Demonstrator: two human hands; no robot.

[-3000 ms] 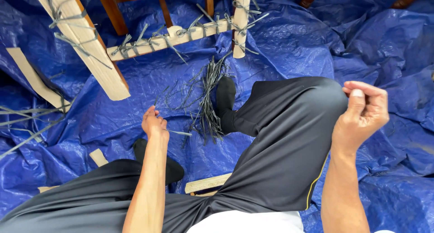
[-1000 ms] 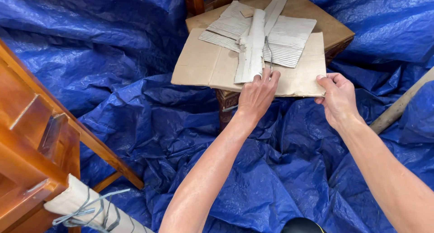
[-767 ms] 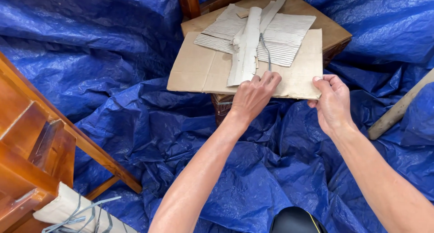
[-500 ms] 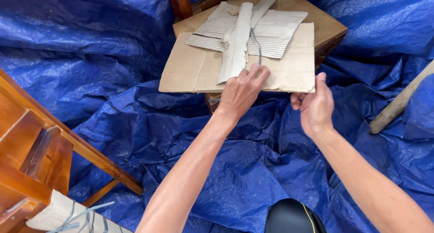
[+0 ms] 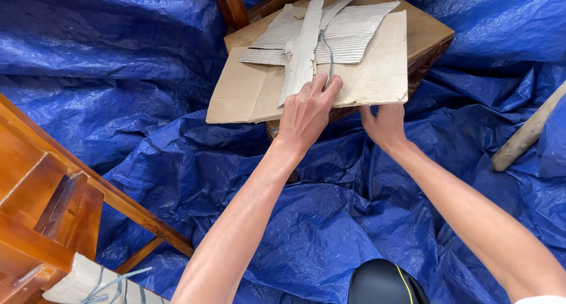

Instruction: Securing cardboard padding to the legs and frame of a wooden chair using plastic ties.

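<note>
— What changed with your right hand (image 5: 384,125)?
— It slid under the cardboard sheet's (image 5: 377,74) near edge, fingers hidden; I can't tell its grip.
— And your left hand (image 5: 306,110)?
— Still pressing flat, open, on top, beside the grey strap (image 5: 329,53).

Bright even daylight, sharp focus, sheen on the blue tarp (image 5: 147,62).

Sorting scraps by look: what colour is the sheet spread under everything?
Blue, the crinkled tarp, clearest in the head view.
</note>
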